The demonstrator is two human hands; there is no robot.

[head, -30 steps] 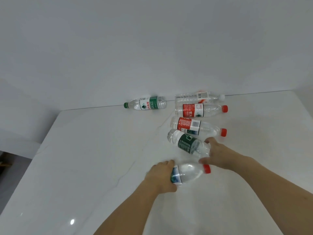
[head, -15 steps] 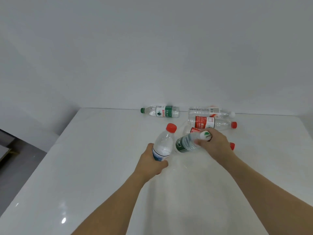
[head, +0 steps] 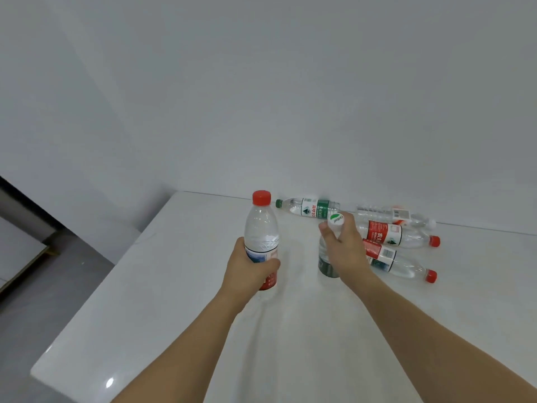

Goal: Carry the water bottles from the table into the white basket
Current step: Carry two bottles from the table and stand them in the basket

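Since half a second ago both held bottles have been brought upright and drawn further apart; the view has shifted so that the loose bottles now lie to the right of the hands.

Four bottles are left lying on their sides at the far edge of the glossy white table [head: 162,301], against the wall. A clear plastic bottle with a green cap and green-and-white label [head: 308,207] lies furthest left. To its right a clear ribbed bottle with a barcode sticker [head: 392,215] lies along the wall. Nearer, two clear bottles with red labels and red caps are seen: one [head: 401,235] just beside the ribbed bottle, the other [head: 401,263] nearer the camera and partly hidden behind the right wrist. Nothing stands between the two hands.

A clear plastic bottle with a red cap and a blue-and-red label [head: 261,228] is held upright in the left hand [head: 247,266]; the fingers [head: 271,263] are wrapped around its lower labelled part, the thumb behind. A clear bottle with a dark green label and a green-and-white cap [head: 327,260] is held upright by the right hand [head: 345,248], gripped at the neck with the cap showing above the fingers [head: 327,232]. Whether either base touches the table cannot be told.

A plain pale grey wall rises behind the table. At left, a grey floor [head: 58,271] and a dark strip are seen.
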